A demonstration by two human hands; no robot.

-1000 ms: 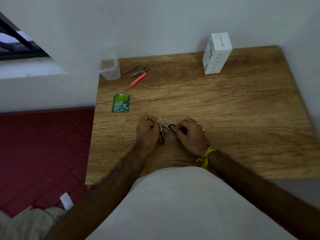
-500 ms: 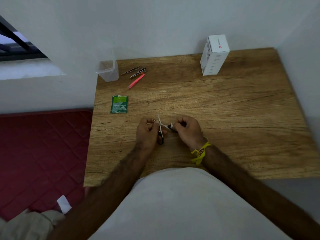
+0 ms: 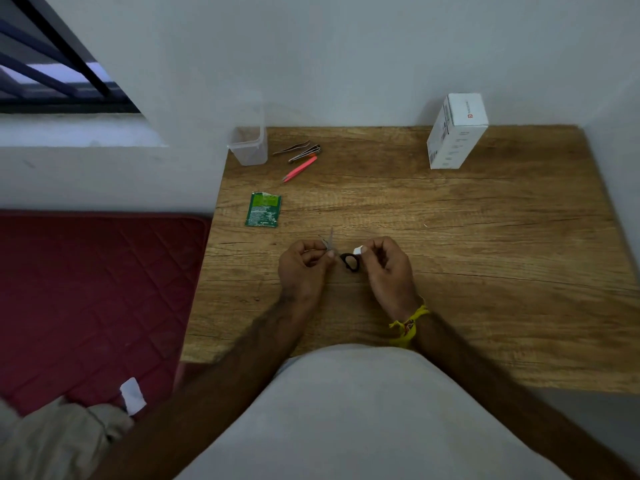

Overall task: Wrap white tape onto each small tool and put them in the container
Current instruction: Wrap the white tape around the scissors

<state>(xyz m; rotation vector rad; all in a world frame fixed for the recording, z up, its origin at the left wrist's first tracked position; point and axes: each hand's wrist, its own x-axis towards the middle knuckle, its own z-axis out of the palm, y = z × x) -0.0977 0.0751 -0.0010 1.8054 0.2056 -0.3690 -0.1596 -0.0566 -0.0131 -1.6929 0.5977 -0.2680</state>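
Observation:
Small scissors (image 3: 348, 263) with black handle loops and thin metal blades are held above the wooden table (image 3: 450, 237). My left hand (image 3: 304, 265) grips them near the pivot, blades pointing away from me. My right hand (image 3: 386, 266) pinches a small piece of white tape (image 3: 358, 250) at the upper handle loop. A clear plastic container (image 3: 249, 148) stands at the table's far left corner. Beside it lie metal tweezers (image 3: 292, 147), a metal clipper-like tool (image 3: 305, 153) and pink tweezers (image 3: 300, 168).
A green sachet (image 3: 263, 209) lies left of my hands. A white carton (image 3: 455, 131) stands at the back right against the wall. A red quilted mattress (image 3: 97, 289) lies below the table's left edge. Walls close the table at back and right.
My hands have drawn a little apart. The right hand moved right with the white tape, and a black handle loop now shows between the hands.

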